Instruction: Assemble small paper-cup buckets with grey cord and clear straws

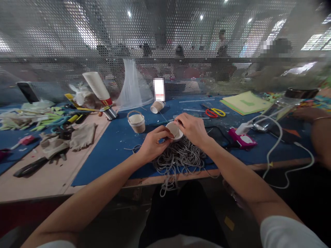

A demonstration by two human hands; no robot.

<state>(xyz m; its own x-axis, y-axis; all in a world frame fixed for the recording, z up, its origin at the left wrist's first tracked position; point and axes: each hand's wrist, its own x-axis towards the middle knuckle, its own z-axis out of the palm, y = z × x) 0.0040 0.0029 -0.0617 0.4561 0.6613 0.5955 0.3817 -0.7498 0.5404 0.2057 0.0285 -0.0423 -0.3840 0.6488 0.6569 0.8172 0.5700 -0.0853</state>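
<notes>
A small paper cup [173,129] is tilted, its open mouth facing me. My left hand [158,140] is closed on the cup's left side, thumb and fingers at the rim. On the opposite side, my right hand [192,128] pinches the rim; whether its fingertips also hold something small is hidden. A thin strand stretches up and left from near the cup. Just below both hands lies a tangled heap of grey cord [182,155], some loops hanging over the table edge. Left of them stands a cord-wrapped cup with a handle [137,124].
Another wrapped cup [156,107] lies on its side behind. Scissors [216,112], yellow paper sheets [245,102] and a purple power socket [242,138] with a white cable sit rightward. At left are stacked paper cups [96,85] and work gloves [83,136]. Another person's arm shows at far right.
</notes>
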